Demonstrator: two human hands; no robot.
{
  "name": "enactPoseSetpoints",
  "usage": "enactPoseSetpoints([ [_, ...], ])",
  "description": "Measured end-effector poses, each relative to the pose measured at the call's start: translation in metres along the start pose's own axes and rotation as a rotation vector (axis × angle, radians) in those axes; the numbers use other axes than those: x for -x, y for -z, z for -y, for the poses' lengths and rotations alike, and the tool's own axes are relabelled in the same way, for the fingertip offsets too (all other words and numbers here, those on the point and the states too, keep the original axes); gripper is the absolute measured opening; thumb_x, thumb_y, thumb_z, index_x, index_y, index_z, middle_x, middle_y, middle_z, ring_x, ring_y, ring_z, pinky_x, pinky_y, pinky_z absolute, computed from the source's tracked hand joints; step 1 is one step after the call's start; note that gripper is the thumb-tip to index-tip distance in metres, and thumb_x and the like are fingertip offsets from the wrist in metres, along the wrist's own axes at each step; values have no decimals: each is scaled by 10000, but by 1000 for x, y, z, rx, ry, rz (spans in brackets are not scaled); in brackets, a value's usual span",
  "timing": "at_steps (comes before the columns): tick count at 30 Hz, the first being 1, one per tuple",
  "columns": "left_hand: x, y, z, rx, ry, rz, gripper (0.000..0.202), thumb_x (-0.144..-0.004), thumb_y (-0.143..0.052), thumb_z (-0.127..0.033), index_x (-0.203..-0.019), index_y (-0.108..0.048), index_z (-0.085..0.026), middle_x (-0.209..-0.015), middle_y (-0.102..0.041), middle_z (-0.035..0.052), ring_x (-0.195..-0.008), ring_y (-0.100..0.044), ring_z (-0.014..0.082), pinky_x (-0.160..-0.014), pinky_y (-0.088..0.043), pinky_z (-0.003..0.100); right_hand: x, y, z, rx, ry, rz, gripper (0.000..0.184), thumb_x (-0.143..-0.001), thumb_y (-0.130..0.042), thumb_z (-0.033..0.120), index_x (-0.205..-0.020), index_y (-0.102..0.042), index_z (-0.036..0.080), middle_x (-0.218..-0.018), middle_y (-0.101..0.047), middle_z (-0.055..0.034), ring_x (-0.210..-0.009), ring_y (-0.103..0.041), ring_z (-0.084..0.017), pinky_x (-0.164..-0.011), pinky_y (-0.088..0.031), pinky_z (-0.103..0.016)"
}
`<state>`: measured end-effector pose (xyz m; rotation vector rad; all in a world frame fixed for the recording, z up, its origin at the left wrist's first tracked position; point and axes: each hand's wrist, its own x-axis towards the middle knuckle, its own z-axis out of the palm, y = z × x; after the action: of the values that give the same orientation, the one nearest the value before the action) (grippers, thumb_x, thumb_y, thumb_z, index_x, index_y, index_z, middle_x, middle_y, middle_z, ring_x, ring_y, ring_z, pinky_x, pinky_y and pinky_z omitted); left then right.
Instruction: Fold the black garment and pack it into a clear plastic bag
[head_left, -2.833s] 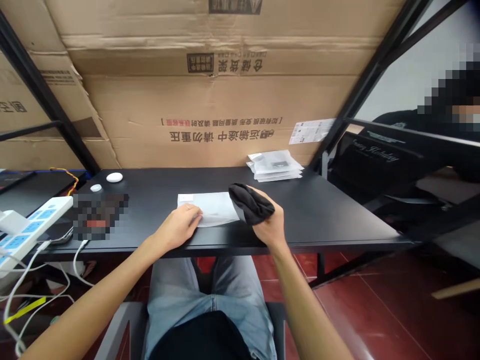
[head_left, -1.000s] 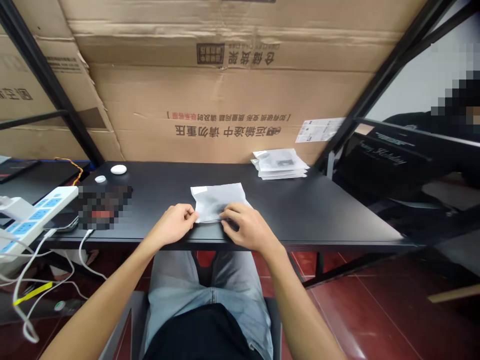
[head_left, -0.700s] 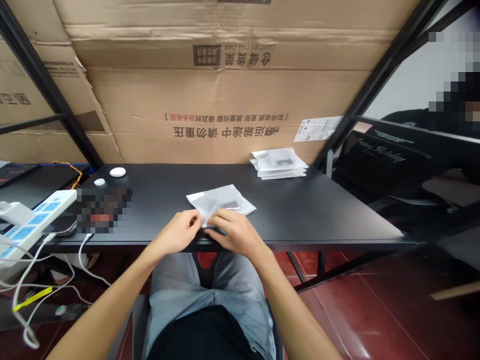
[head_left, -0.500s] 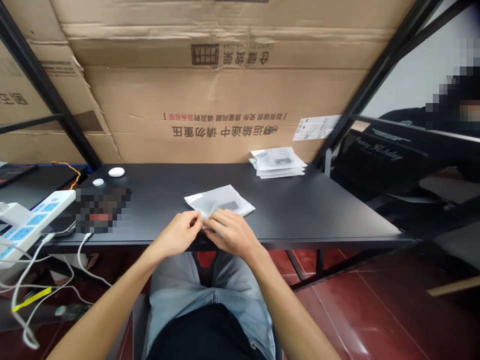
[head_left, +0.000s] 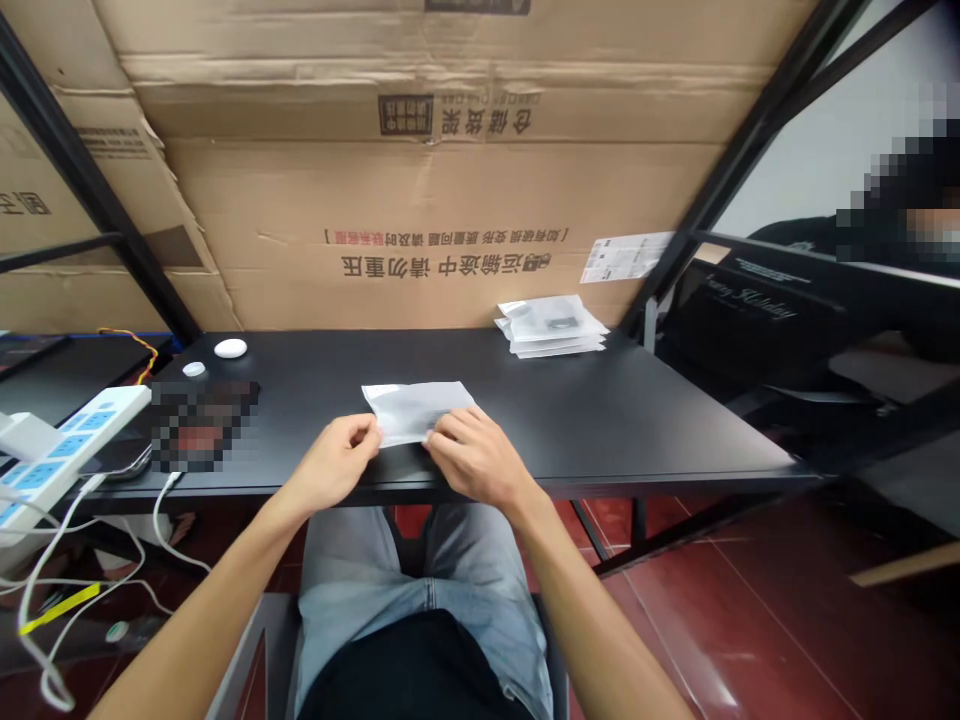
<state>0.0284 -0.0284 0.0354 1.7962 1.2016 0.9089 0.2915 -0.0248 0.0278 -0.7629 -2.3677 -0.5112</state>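
A frosted, translucent plastic bag point(head_left: 412, 408) lies near the front of the black desk point(head_left: 630, 415), its near edge toward me. My left hand point(head_left: 341, 455) pinches the bag's near left corner between thumb and fingers. At the near right side, my right hand point(head_left: 472, 450) grips the same edge with curled fingers, covering part of the bag. A faint grey shape shows through the plastic beside the right fingers. Several similar bags point(head_left: 553, 322) are stacked at the back right, the top one with a dark item visible inside.
A cardboard sheet point(head_left: 450, 190) stands behind the desk between black metal posts. On the left are a white power strip point(head_left: 71, 450), cables, a white oval object point(head_left: 230, 348) and a small white disc point(head_left: 193, 369). A person point(head_left: 810, 232) is at the far right.
My hands have moved apart along the bag's near edge, left hand leftward and right hand rightward. The bag has turned so its near edge lies straighter across, and the dark print is less visible.
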Motion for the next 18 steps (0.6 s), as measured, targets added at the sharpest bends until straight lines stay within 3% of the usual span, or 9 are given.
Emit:
enactPoseSetpoints([
  [4, 6, 28, 3, 39, 27, -94, 435, -1051, -532, -485, -721, -406, -232, -662, -404, -41, -641, -334, 135, -615, -262, 290, 21, 17, -27, 47, -82, 27, 282, -1125, -538, 199, -870, -656, 221, -904, -683, -65, -833, -522, -215, -770, -383, -369],
  [7, 10, 37, 5, 62, 52, -80, 427, -1057, -532, -476, -725, -423, -231, -648, -419, -41, -639, -328, 139, -621, -265, 295, 38, 33, -42, 60, -129, 70, 290, -1121, -529, 200, -869, -670, 222, -917, -712, -77, -852, -570, -225, -787, -429, -380],
  [9, 10, 34, 4, 97, 61, -36, 440, -1068, -526, -490, -728, -419, -232, -648, -427, -40, -640, -324, 141, -633, -274, 298, 43, 41, -45, 32, -172, 96, 233, -1111, -547, 237, -953, -717, 223, -1007, -751, -101, -938, -639, -253, -850, -486, -407],
  [11, 7, 27, 0, 148, 59, 23, 456, -1078, -522, -507, -730, -418, -231, -654, -441, -37, -649, -333, 143, -652, -291, 299, 40, 44, -39, -33, -215, 130, 209, -1079, -617, 324, -1212, -743, 225, -1278, -759, -147, -1167, -681, -312, -997, -532, -467],
  [14, -3, 14, -9, 203, 36, 104, 469, -1079, -534, -518, -724, -438, -227, -651, -456, -34, -655, -353, 143, -676, -317, 300, 20, 36, -20, -120, -219, 251, 697, -1018, -699, 431, -1649, -491, 221, -1712, -504, -172, -1525, -528, -373, -1212, -483, -539],
  [16, -11, 6, -15, 208, 18, 106, 484, -1076, -537, -529, -709, -444, -227, -637, -454, -34, -643, -368, 143, -678, -336, 302, 3, 27, -10, -112, -211, 343, 758, -1035, -652, 362, -1719, -381, 178, -1761, -439, -178, -1579, -486, -367, -1242, -475, -535],
  [18, -18, 1, -19, 183, -6, 69, 491, -1074, -527, -552, -708, -479, -228, -637, -499, -22, -651, -441, 154, -700, -387, 304, -11, 24, -10, -68, -226, 412, 664, -1046, -559, 223, -1693, -425, 152, -1697, -536, -176, -1509, -574, -350, -1186, -530, -510],
])
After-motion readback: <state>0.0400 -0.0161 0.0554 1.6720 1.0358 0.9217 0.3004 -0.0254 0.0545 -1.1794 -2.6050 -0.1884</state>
